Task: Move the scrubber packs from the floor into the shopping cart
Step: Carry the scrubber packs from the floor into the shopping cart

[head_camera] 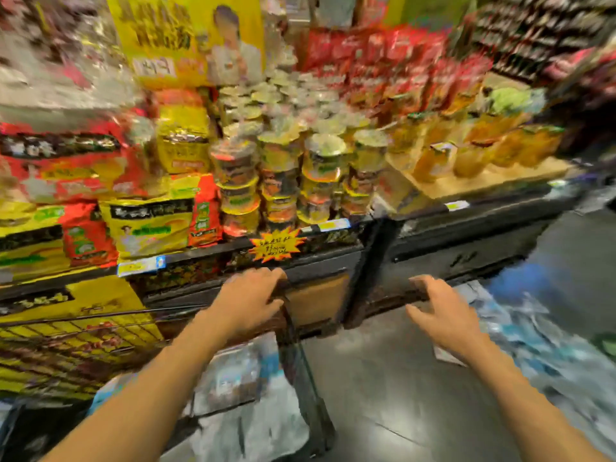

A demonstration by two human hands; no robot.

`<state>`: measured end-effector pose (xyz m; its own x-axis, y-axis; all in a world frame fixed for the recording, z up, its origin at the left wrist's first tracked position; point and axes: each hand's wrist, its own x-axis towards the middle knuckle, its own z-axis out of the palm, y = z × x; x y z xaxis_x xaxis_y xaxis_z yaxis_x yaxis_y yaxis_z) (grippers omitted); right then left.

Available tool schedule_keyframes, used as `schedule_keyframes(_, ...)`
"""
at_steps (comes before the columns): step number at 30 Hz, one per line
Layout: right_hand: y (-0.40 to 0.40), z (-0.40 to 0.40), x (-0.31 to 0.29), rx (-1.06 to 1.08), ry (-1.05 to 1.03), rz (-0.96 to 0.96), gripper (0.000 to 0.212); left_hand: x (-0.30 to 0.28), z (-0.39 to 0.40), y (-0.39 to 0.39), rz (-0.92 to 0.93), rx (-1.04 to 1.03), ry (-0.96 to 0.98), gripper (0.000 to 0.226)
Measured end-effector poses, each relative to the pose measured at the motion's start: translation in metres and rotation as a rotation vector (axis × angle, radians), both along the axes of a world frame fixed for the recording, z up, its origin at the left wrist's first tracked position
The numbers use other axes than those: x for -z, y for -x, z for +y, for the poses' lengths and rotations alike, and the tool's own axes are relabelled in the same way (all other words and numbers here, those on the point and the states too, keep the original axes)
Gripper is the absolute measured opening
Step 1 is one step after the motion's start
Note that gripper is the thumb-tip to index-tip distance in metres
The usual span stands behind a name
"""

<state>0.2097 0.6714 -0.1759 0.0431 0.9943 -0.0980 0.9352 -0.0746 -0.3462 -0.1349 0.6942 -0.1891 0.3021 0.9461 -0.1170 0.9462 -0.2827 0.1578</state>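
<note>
Left hand [248, 300] is curled over the shopping cart [300, 361] corner. Right hand [440, 315] is held open, empty, above the floor [400, 378]. Scrubber packs [240, 378] are blurred.

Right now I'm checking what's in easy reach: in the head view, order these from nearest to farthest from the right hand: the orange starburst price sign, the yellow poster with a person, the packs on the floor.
1. Packs on the floor, just right of the right hand.
2. Orange starburst price sign, on the shelf edge, up-left.
3. Yellow poster, top left, far behind the shelves.
</note>
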Motion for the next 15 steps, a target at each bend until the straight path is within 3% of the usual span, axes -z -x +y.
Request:
schedule_keyframes(8,-0.252,-0.098,-0.076,0.380,-0.086,-0.026,0.051,-0.100,0.037,-0.307,-0.166,0.355,-0.097,0.053)
schedule_keyframes(15,-0.403,-0.172,-0.087,0.653,-0.117,-0.013,0.055,-0.120,0.037,-0.502,-0.169,0.616,-0.091,0.053)
